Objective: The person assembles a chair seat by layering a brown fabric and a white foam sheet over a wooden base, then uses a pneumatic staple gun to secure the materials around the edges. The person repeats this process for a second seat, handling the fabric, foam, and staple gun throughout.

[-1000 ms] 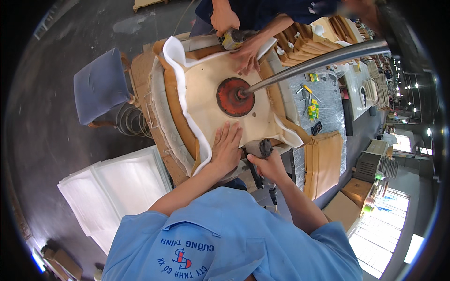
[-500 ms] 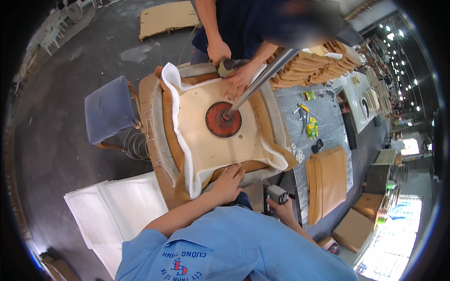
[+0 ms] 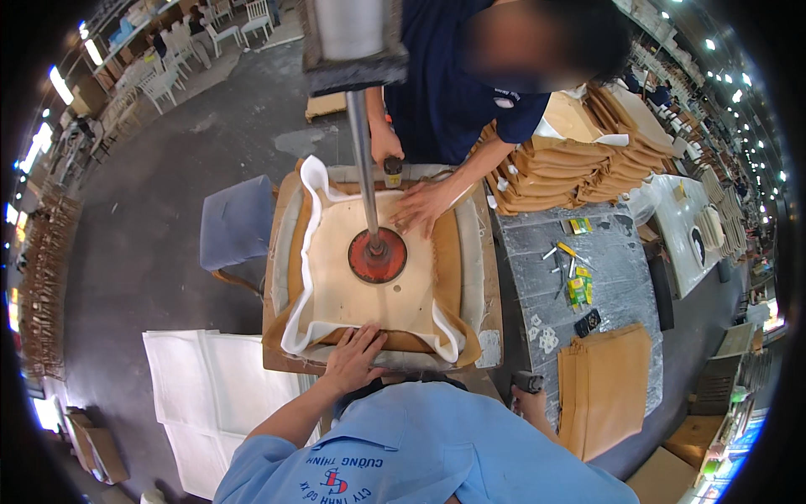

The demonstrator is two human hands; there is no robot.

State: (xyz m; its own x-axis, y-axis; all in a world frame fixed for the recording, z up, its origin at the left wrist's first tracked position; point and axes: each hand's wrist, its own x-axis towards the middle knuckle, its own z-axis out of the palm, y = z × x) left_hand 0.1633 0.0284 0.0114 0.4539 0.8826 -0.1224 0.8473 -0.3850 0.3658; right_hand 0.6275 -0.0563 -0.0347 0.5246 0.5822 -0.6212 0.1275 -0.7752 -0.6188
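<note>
A seat panel [image 3: 340, 260] of pale wood lies on padding and brown cover material [image 3: 449, 252], with white foam [image 3: 304, 277] curling up around its edges. A round red press plate [image 3: 378, 267] on a metal rod [image 3: 363, 160] bears down on the panel's middle. My left hand [image 3: 357, 357] lies with fingers stretched over the brown cover and foam at the near edge. Off to the right of the seat, low beside my body, my right hand [image 3: 531, 407] grips a staple gun [image 3: 527, 382], partly hidden by my shirt.
Across the seat a co-worker holds a similar tool [image 3: 392, 172] at the far edge, one hand [image 3: 424, 206] flat on the panel. Stacked brown covers [image 3: 604, 386] lie on the right-hand table [image 3: 537, 277]. A blue-grey chair [image 3: 235, 223] and white sheets [image 3: 210, 395] are at left.
The whole view has shifted, bringing more of the co-worker and press into sight. My right hand with the staple gun is farther from the seat. My left hand remains at the near edge.
</note>
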